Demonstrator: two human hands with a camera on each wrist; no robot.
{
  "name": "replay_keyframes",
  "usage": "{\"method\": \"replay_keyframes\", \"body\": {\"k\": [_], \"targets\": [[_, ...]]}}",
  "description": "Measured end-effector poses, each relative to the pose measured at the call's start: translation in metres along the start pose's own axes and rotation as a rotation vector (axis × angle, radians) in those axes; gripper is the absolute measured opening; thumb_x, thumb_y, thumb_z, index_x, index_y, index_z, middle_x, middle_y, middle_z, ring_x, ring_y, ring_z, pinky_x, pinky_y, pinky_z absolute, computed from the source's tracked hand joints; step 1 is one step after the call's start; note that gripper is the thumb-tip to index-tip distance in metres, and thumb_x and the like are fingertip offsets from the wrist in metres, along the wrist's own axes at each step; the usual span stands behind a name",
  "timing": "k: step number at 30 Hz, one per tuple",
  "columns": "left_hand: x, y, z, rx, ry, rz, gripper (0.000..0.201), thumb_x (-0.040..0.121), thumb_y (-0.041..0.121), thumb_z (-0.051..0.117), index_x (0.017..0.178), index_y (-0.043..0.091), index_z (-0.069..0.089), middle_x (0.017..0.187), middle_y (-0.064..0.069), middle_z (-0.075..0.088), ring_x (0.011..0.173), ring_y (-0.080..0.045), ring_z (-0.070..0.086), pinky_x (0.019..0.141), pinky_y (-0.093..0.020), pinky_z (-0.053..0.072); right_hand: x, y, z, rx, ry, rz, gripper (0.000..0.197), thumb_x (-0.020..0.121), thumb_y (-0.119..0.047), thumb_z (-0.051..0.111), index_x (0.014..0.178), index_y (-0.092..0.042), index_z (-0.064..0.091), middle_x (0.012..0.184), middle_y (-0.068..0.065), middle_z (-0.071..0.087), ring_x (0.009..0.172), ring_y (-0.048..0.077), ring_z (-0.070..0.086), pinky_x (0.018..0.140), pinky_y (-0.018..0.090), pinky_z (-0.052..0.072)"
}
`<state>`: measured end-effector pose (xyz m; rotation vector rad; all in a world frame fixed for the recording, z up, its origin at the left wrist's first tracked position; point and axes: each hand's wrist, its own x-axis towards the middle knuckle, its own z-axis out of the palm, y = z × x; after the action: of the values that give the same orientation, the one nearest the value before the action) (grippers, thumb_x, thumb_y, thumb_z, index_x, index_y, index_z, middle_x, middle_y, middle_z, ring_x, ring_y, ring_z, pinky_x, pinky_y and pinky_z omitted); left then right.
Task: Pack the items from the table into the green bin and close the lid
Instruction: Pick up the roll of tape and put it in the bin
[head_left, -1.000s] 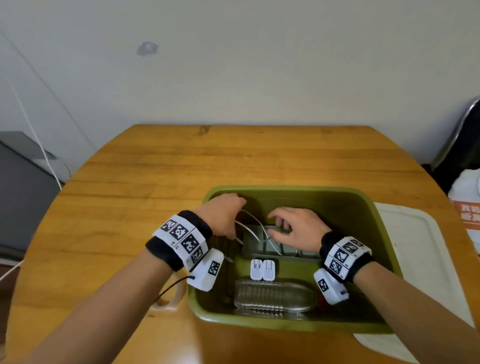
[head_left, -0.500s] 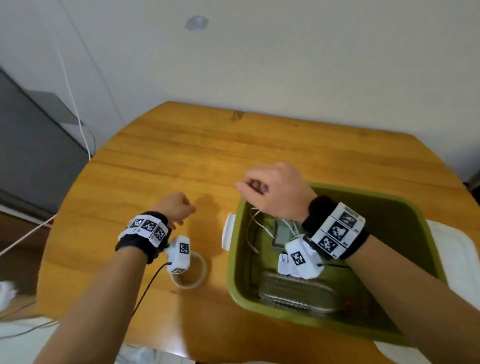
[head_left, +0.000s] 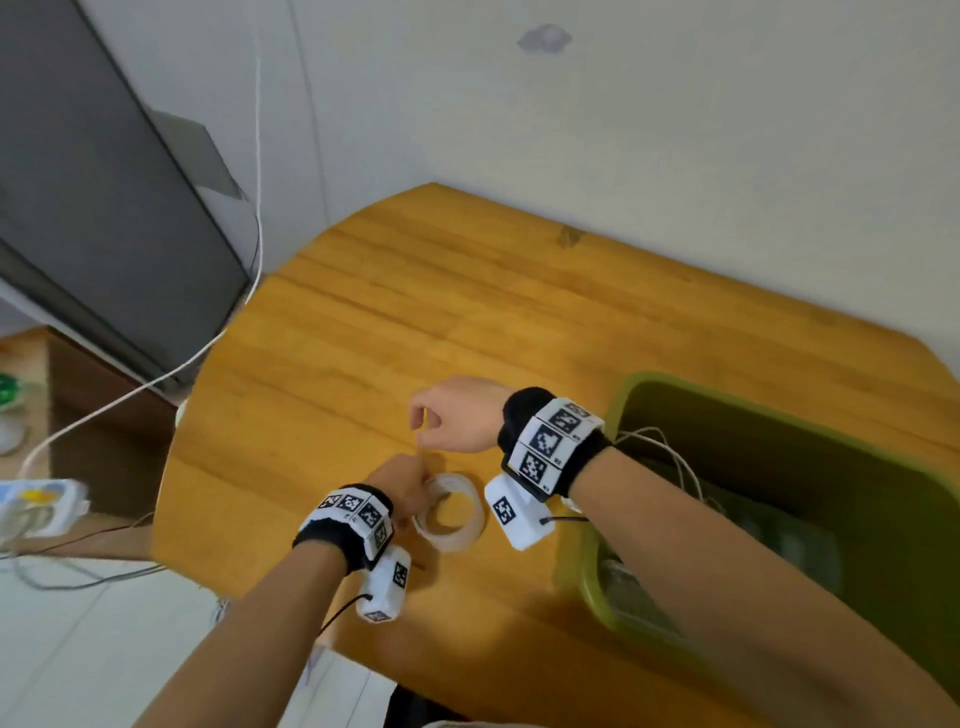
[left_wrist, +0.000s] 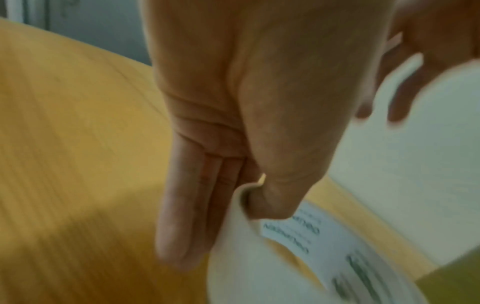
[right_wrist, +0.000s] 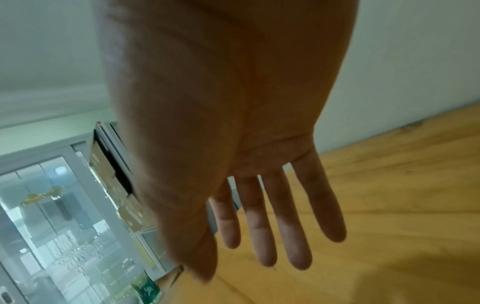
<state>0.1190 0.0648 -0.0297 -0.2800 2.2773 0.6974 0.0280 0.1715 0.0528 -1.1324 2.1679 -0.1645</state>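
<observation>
Wooden table (head_left: 363, 332), blurred left hand (head_left: 402, 483) gripping tape roll (head_left: 452, 512)

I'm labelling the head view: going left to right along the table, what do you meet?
Left hand → tape roll → right wrist camera → green bin.

A round wooden table (head_left: 467, 322) stands against a plain pale wall (head_left: 675, 130), beside a dark grey cabinet (head_left: 93, 208).
</observation>
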Motion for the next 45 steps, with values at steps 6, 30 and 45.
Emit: {"method": "replay_keyframes", "body": {"k": [6,30,45], "targets": [[-0.014,-0.014,-0.053,-0.281,0.123,0.015,0.023,0.09,0.01,0.056,0.075,-0.004,0.066,0.057,-0.015,0.07,0.047,-0.024,0.068,0.053,-0.032,0.06,0.009,0.004,0.019,-0.13,-0.125,0.068,0.12,0.068,-0.057,0.083,0.158,-0.019,0.013,0.154,0.007,0.034,0.132,0.03,0.045,0.101,0.046,0.048],[-0.004,0.276,-0.019,-0.003,0.105,0.443,0.051,0.1,0.038,0.05,0.144,0.014,0.045,0.144,-0.007,0.051,0.127,-0.024,0.051,0.105,-0.036,0.04,-0.293,0.138,0.049,0.243,0.068,0.665,0.084,0.061,-0.056,0.086,0.126,-0.031,0.039,0.108,-0.008,0.059,0.089,0.013,0.06,0.07,0.029,0.054],[0.023,0.287,0.013,0.235,0.225,0.418,0.047,0.093,0.043,0.054,0.138,0.034,0.047,0.142,0.0,0.049,0.136,-0.025,0.034,0.116,-0.054,0.011,-0.272,0.201,0.127,-0.268,-0.377,0.484,0.111,0.06,-0.051,0.089,0.148,-0.016,0.031,0.149,0.015,0.039,0.128,0.034,0.047,0.1,0.045,0.05]]}}
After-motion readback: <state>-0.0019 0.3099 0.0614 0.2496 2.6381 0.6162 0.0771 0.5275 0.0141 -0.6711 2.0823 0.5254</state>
